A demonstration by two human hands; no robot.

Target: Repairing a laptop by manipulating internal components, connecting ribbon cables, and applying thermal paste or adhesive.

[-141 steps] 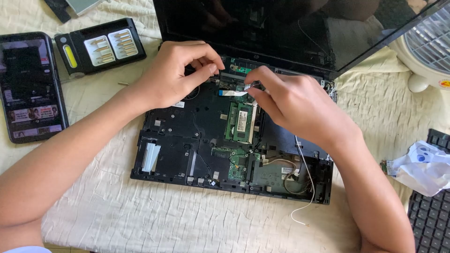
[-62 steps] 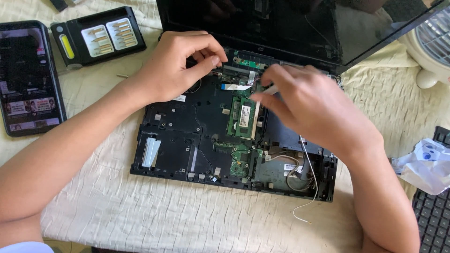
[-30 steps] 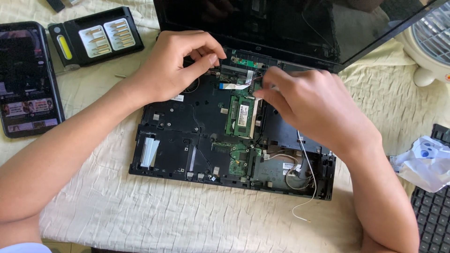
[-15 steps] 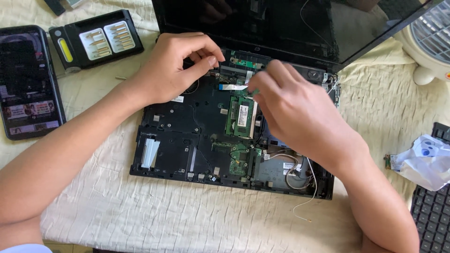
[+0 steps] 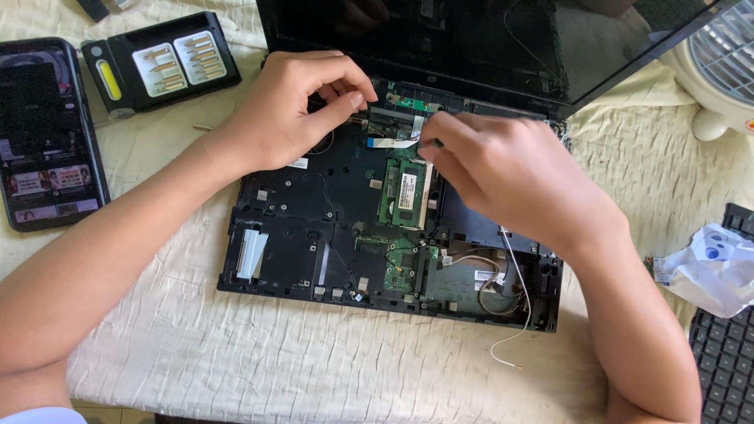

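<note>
A black laptop base (image 5: 298, 235) lies opened on a cream cloth, its boards showing and its dark screen (image 5: 471, 39) tilted up behind. My left hand (image 5: 294, 110) rests on the base's far left. Its thumb and forefinger are curled together, tips pressed down by the small green board (image 5: 408, 102). My right hand (image 5: 503, 173) reaches in from the right, its fingertips pinched on the end of a white flat ribbon cable (image 5: 393, 143). Just below them sits a green memory module (image 5: 404, 192). What lies under my right palm is hidden.
A phone (image 5: 39, 141) and a black case of screwdriver bits (image 5: 157, 67) lie at the left. A white fan (image 5: 722, 71) stands at the far right, with crumpled paper (image 5: 715, 267) and a keyboard (image 5: 726, 361) below it. A loose thin wire (image 5: 514, 345) trails off the base's front edge.
My right hand has crept left along the base's far edge until its fingertips reached the ribbon cable's end. My left hand has stayed in place.
</note>
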